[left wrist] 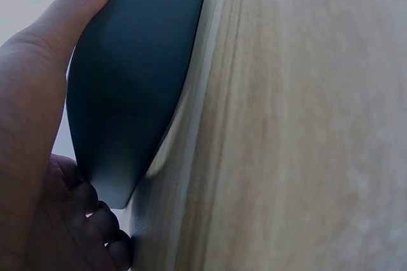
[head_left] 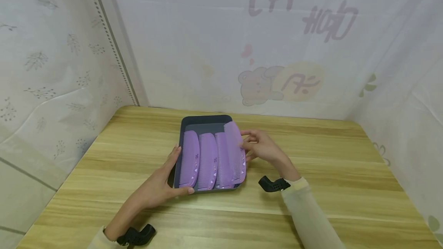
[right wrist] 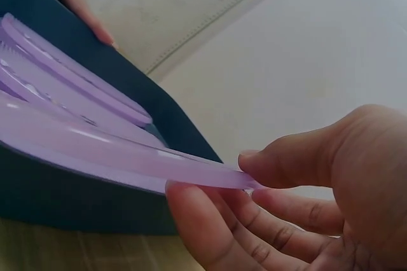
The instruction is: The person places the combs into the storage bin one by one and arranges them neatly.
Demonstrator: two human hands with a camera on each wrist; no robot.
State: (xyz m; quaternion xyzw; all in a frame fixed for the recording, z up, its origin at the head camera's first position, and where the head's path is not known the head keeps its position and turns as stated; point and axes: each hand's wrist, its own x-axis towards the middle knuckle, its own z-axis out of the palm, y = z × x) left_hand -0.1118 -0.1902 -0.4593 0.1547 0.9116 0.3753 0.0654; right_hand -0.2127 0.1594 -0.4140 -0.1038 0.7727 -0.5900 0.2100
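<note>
A dark grey-blue rectangular tray [head_left: 207,127] lies on the table. Three purple combs [head_left: 207,156] lie side by side in it, teeth facing left, with small decorations along their spines. My left hand [head_left: 154,185] grips the tray's near left corner, thumb along the front wall and fingers at the left side; the outer wall [left wrist: 133,80] fills much of the left wrist view. My right hand [head_left: 263,148] pinches another purple comb [head_left: 233,147] by its spine between thumb and fingers. This comb is tilted over the tray's right wall and partly covers the rightmost comb inside.
The wood-grain table [head_left: 311,153] extends on both sides of the tray. Pale printed curtains [head_left: 190,49] hang behind it and along the left and right. Each wrist wears a black camera mount, such as the right one [head_left: 273,184].
</note>
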